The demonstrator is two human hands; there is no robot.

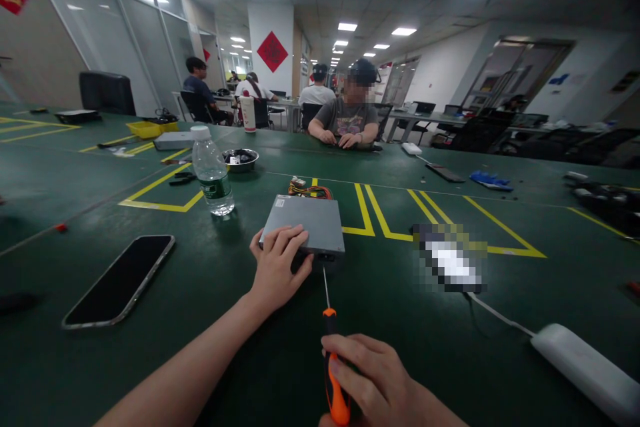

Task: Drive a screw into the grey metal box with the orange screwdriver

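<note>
A grey metal box [310, 220] with coloured wires [311, 191] at its far end lies on the green table [380, 320]. My left hand [277, 265] rests on the box's near left corner, fingers curled over its edge. My right hand [373, 383] is closed round the orange handle of a screwdriver [331, 353]. The screwdriver's thin shaft points at the near side of the box, its tip close to the box's edge.
A black phone [121, 278] lies at the left, a water bottle [212, 172] behind it. A metal bowl [240, 159] sits further back. A white power strip [585, 368] with cable lies at the right. A person sits across the table; others sit behind.
</note>
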